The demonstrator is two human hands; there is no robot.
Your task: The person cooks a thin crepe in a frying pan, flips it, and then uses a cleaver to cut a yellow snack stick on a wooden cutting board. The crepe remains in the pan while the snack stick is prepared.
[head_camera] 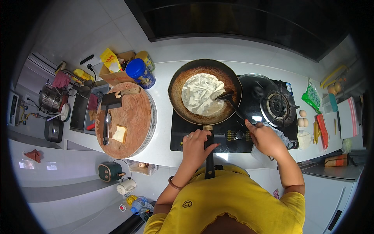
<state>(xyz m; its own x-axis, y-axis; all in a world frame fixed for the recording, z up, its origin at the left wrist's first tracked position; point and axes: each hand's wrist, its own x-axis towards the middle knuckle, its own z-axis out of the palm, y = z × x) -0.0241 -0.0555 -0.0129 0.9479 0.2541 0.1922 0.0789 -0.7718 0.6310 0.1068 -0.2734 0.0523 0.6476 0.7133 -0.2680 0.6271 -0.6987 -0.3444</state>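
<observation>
A frying pan (175, 102) with browned inner walls sits on the left side of the black glass stove (190, 140). Pale, creamy, folded batter-like food (201, 92) lies in it. My left hand (197, 146) rests on the pan's black handle (209, 163), thumb and fingers on either side. My right hand (264, 139) grips the black handle of a spatula (230, 101), whose blade is at the food's right edge. A clear glass lid (251, 84) lies right of the pan, beside the gas burner (276, 108).
Left, a round wooden chopping board (134, 117) holds a cleaver (112, 101), tongs (105, 125) and a bread slice (119, 134). Behind it stand a blue-lidded tub (140, 73) and a cardboard box (117, 77). Several eggs (303, 113) and a red packet (321, 131) lie right of the stove.
</observation>
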